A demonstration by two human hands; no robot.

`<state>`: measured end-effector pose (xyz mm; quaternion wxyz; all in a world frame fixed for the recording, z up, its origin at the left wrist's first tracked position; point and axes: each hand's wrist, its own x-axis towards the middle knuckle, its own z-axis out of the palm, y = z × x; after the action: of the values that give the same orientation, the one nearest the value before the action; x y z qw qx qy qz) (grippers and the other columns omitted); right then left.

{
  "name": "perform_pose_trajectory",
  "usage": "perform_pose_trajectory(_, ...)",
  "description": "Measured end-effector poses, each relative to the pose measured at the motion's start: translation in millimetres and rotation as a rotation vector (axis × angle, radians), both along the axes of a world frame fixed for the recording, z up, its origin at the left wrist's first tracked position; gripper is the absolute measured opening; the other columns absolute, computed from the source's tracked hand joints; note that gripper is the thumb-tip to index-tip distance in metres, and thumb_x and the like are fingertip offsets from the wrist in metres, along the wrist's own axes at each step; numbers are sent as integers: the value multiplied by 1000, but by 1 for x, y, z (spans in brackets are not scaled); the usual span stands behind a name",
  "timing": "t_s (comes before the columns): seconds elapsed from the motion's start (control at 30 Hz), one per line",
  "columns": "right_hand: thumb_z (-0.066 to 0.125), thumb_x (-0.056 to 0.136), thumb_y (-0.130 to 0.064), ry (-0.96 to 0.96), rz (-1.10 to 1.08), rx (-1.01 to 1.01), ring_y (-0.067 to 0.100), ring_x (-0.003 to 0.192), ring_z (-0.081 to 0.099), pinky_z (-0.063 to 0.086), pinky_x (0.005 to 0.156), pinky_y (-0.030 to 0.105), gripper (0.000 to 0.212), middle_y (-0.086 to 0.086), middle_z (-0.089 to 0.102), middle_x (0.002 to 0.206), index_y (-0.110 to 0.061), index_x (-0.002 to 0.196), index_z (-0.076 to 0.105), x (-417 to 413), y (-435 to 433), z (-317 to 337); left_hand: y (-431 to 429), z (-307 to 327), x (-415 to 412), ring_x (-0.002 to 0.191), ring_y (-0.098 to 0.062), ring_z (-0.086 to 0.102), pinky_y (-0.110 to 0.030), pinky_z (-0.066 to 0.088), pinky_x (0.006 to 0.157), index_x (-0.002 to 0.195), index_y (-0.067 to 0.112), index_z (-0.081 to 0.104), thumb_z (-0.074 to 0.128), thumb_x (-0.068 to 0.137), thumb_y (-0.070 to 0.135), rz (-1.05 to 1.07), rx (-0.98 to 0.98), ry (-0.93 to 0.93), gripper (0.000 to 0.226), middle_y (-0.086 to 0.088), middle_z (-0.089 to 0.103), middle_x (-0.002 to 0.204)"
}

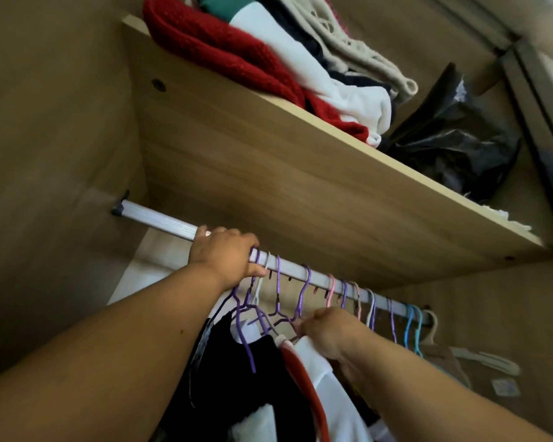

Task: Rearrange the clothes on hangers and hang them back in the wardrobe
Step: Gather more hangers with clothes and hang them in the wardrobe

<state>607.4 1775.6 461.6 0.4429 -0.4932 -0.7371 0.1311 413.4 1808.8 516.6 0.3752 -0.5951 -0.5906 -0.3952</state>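
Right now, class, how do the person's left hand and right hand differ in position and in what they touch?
The left hand is up on the rail, curled over it; the right hand is below the rail, among the hanger necks. The left hand sits nearer the rail's bare end; the right hand is under the crowded hooks. Both reach upward.

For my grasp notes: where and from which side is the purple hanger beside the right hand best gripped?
Pinch the purple hanger at its neck below the hook, coming from underneath: the shelf sits close above the rail, and clothes cover its shoulders.
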Motion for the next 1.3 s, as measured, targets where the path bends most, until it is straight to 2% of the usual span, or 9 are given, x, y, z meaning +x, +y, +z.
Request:
perform_pose_trajectory(0.13,54,94,-28,129,167,-99,20,68,51,43,69,30,20,5,58,72,-16,79,61,3,-24,-11,-19,-8,1,139,-24,26,-52,23,108,140,39,34,59,76,67,-30,-103,-80,74,0,33,151)
perform_pose_trajectory(0.23,54,93,-36,90,179,-95,20,87,58,39,68,27,15,6,64,92,-22,92,61,18,-53,-17,-38,-22,10,145,-22,15,-50,22,112,148,37,19,60,77,65,-177,-164,-133,87,0,14,159)
perform_pose_trajectory(0.37,62,89,-31,14,105,38,14,75,53,37,56,23,37,2,59,88,-20,123,53,63,-99,-36,-80,-54,56,137,-17,34,-34,31,111,140,31,40,66,72,61,-411,-184,-107,79,0,35,150)
perform_pose_trajectory(0.43,66,85,-28,-125,9,148,13,91,60,46,74,23,47,-1,63,105,-18,128,51,95,-121,-55,-113,-80,93,129,-15,43,-23,34,104,136,28,47,68,76,52,-542,-229,-25,68,1,44,142)
perform_pose_trajectory(0.57,65,80,-39,-475,-281,227,18,127,45,34,103,23,71,1,47,135,-31,143,32,156,-172,-123,-173,-158,170,133,-10,36,-28,30,107,137,36,43,63,78,52,-615,-286,210,64,10,40,144)
perform_pose_trajectory(0.7,62,82,-39,-484,-390,84,19,126,44,37,102,26,72,0,43,136,-31,144,26,204,-227,-202,-211,-250,241,142,-11,19,-46,20,113,145,38,21,53,80,62,-673,-498,280,76,11,20,155)
perform_pose_trajectory(0.93,56,85,-42,-728,-738,-334,24,138,28,25,110,45,75,0,18,154,-36,145,11,251,-349,-345,-287,-407,321,144,-14,16,-46,15,113,145,33,19,50,89,46,-900,-769,400,66,6,20,155)
perform_pose_trajectory(1.17,57,82,-38,-503,-1033,-676,23,133,34,27,107,46,64,-3,30,144,-38,139,26,206,-500,-452,-399,-515,305,142,-11,16,-46,11,114,146,38,16,46,89,42,-1183,-1030,559,64,10,18,154)
perform_pose_trajectory(1.3,58,79,-40,-358,-1248,-746,24,128,40,30,103,43,60,-2,34,142,-37,135,35,135,-564,-479,-440,-537,256,142,-13,18,-41,15,112,145,38,19,49,87,48,-1304,-993,696,67,9,16,155)
